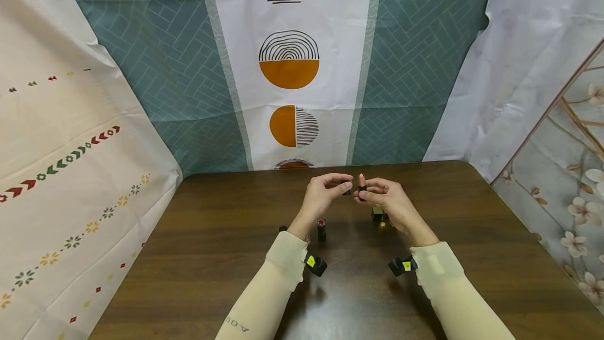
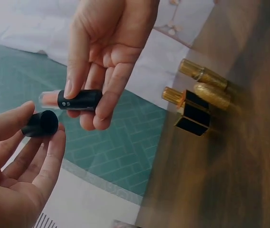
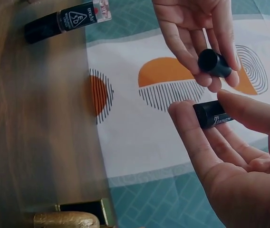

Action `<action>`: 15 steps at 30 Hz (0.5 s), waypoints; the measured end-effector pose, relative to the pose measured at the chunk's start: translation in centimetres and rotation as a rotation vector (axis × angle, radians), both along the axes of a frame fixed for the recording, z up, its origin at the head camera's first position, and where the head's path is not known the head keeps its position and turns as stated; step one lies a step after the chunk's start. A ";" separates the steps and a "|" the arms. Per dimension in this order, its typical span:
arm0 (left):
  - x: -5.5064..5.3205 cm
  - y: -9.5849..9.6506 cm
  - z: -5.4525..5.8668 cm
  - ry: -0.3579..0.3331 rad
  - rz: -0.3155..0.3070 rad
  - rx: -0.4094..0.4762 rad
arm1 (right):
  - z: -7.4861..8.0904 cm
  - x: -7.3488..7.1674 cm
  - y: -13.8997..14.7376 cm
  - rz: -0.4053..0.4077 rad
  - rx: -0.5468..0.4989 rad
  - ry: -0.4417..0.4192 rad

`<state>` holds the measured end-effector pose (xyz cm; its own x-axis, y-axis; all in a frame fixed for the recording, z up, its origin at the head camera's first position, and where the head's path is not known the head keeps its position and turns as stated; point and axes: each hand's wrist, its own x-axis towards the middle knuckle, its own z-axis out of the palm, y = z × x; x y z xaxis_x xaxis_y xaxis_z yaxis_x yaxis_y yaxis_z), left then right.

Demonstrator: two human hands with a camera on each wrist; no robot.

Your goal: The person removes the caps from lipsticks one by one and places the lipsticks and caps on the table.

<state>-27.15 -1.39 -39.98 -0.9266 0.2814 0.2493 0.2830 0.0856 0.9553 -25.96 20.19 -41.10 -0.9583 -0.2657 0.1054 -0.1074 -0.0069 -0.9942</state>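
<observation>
Above the far part of the table, my left hand (image 1: 322, 194) pinches a small black cap (image 2: 41, 124) between thumb and fingers, its open end showing. Close on the right, my right hand (image 1: 390, 203) holds a black lipstick (image 2: 80, 100) by its base. The lipstick's peach-coloured tip (image 1: 362, 179) is bare and points up in the head view. Cap and lipstick are apart, with a small gap between them. In the right wrist view, white lettering shows on the lipstick's base (image 3: 213, 115), while its tip is hidden behind the thumb.
A black tube with a clear band (image 3: 68, 23) stands on the brown table (image 1: 212, 266), near my left wrist. A small dark item (image 1: 283, 228) lies partly behind that sleeve. By my right hand are a black-and-gold square case (image 2: 192, 114) and gold tubes (image 2: 204, 73). Cloth hangs behind.
</observation>
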 end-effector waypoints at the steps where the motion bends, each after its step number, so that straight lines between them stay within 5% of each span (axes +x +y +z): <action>1: 0.0 0.1 -0.1 -0.002 -0.004 -0.007 | -0.1 0.0 0.1 -0.001 0.001 0.000; 15: 0.4 1.3 -0.9 0.022 0.021 -0.055 | -0.4 -0.1 0.7 0.001 -0.005 -0.004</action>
